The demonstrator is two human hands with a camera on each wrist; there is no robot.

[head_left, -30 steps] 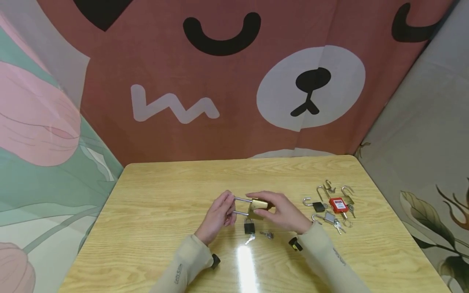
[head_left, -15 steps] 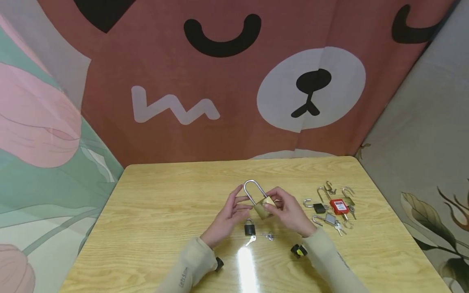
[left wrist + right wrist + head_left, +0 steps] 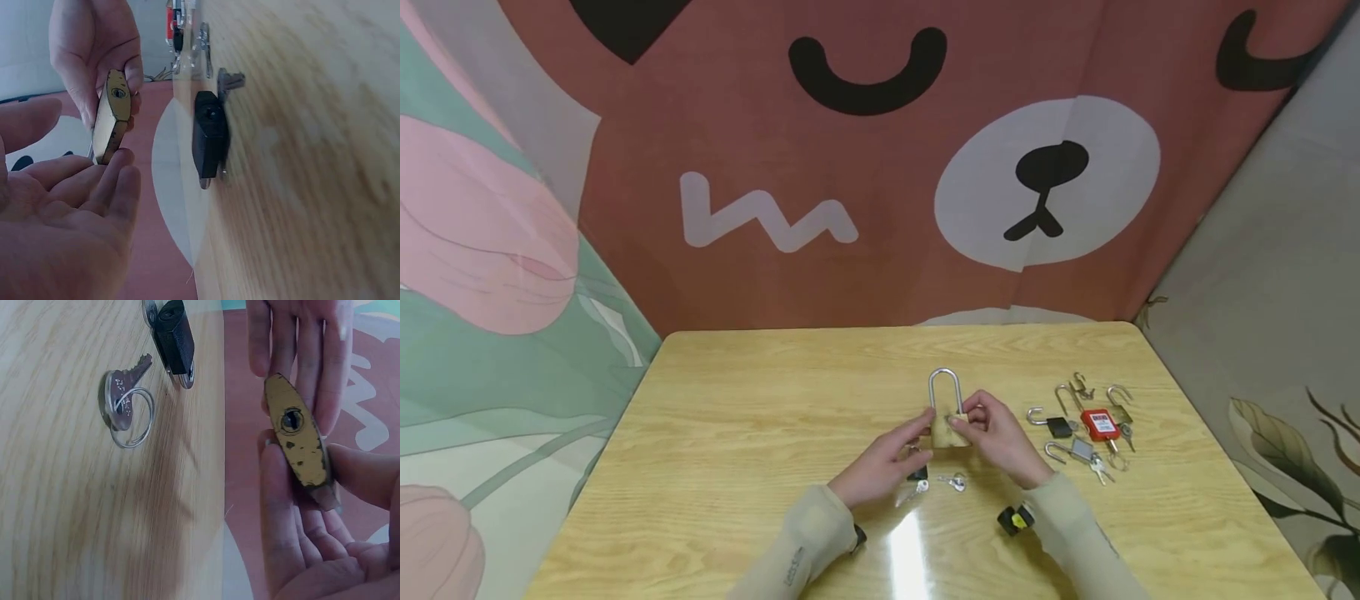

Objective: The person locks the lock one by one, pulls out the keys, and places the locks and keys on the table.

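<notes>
A brass padlock with a long steel shackle is held upright above the table, shackle on top. My right hand pinches its right side between thumb and fingers. My left hand has its fingers extended, their tips at the lock's left edge. In the right wrist view, the keyhole shows on the underside of the brass padlock. Below the hands lies a small black padlock, partly hidden by my left hand, with a key by it. Beside it are loose keys on a ring.
On the right of the wooden table lies a group of padlocks with raised shackles: a red one, a black one, a grey one and brass ones, with keys among them. A printed curtain hangs behind the table's back edge.
The brass padlock has turned from shackle pointing left to shackle pointing up, and moved slightly right. My left hand has let go of the shackle and straightened its fingers.
</notes>
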